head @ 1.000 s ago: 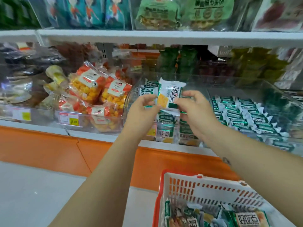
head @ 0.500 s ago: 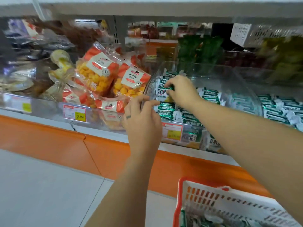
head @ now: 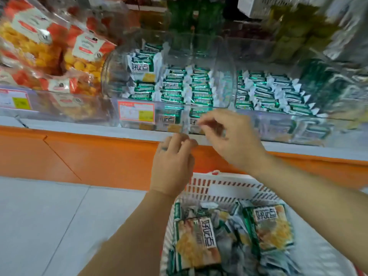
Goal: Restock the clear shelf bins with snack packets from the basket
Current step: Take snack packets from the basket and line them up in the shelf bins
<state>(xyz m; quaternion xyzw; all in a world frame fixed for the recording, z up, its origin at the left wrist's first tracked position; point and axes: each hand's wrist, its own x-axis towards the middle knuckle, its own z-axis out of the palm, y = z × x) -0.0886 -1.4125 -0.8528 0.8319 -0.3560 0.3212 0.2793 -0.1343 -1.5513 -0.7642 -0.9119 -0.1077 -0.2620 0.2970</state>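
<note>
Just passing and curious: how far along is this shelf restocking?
Well underway. The clear bin already holds rows of green packets. The left hand and right hand look empty above the basket. Many snack packets remain in it, so plenty is left.

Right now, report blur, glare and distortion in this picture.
Head view: motion blur smears the fingers of the left hand and right hand, so their grip is unreadable; packets in the basket streak toward the lower right; reflections veil the clear bin walls; the top right corner is smeared; the binned green packets read fairly sharp.
</note>
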